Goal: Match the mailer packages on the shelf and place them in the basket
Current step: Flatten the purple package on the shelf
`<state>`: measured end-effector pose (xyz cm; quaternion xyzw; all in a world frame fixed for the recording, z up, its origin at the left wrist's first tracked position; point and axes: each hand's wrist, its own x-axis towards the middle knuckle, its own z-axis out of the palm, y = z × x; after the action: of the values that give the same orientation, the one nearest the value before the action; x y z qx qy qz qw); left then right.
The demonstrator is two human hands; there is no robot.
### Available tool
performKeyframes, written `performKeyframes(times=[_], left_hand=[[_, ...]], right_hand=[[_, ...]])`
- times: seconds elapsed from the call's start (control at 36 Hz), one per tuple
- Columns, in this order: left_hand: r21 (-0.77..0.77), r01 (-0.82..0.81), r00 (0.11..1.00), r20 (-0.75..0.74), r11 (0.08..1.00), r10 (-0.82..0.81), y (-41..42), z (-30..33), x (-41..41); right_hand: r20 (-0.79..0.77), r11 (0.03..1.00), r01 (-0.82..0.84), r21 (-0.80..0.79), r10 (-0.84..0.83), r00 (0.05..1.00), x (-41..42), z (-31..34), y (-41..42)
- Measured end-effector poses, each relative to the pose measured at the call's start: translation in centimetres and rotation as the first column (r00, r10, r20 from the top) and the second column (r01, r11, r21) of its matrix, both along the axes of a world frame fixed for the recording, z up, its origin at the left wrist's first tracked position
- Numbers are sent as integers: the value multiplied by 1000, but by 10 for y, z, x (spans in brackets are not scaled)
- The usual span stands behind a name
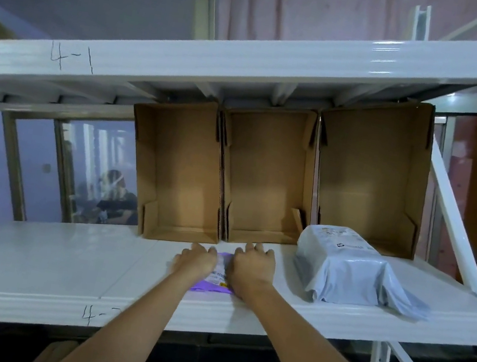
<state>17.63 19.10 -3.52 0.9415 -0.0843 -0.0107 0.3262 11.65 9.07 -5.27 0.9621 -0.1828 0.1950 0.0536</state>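
A small purple mailer package (220,274) with a white label lies flat on the white shelf board (44,259), near its front edge. My left hand (195,263) rests on its left side and my right hand (252,267) on its right side, fingers curled over it, so most of it is hidden. A bulky grey-white mailer package (342,267) sits on the same shelf to the right, apart from my hands. No basket is in view.
Three open cardboard boxes (185,172) (266,179) (370,177) stand side by side at the back of the shelf. An upper shelf beam marked "4-1" (251,56) hangs overhead. A diagonal brace (457,223) runs at the right. A person sits beyond the shelf, left.
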Motion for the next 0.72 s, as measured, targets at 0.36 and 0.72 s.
performKeyframes(times=[0.36, 0.72], left_hand=[[-885, -264, 909, -361, 384, -208, 10, 16, -21], [-249, 395, 911, 230, 884, -342, 18, 18, -24]], right_hand=[[155, 522, -276, 807, 265, 952, -29, 45, 22], [168, 458, -197, 867, 103, 980, -32, 28, -37]])
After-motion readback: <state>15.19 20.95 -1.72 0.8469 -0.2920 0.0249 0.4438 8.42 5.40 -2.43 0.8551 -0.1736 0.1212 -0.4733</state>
